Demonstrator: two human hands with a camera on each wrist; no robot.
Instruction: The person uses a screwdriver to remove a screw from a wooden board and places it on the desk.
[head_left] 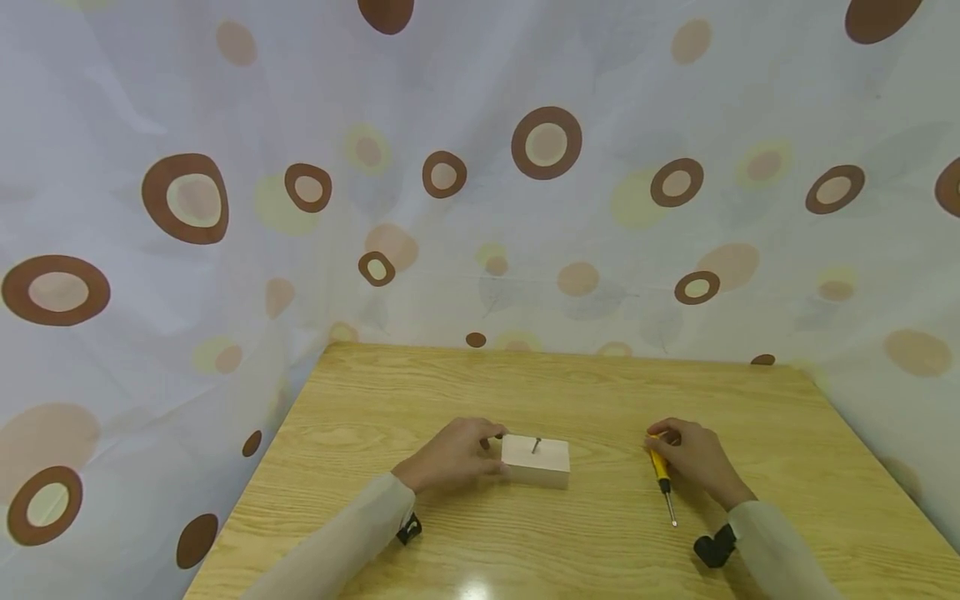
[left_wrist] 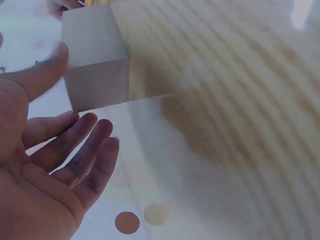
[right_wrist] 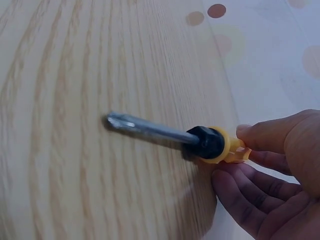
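A pale rectangular block [head_left: 534, 474] lies on the table, with a dark screw [head_left: 537, 445] standing at a tilt from its top. My left hand [head_left: 456, 454] is at the block's left end, thumb at the front corner and a fingertip at the back one. In the left wrist view the thumb overlaps one edge of the block, and the other fingers are spread below it. Farther right, my right hand [head_left: 699, 460] pinches a yellow screwdriver [head_left: 659, 468] by its handle. Its cross-shaped metal tip [right_wrist: 116, 120] points back toward the table's near side, close over the wood.
The wood-grain table [head_left: 420, 387] reaches to a hanging sheet [head_left: 480, 208] with brown ring and dot patterns, which rises behind it and along both sides. A black wrist strap piece [head_left: 715, 546] shows under the right sleeve, another [head_left: 408, 528] by the left.
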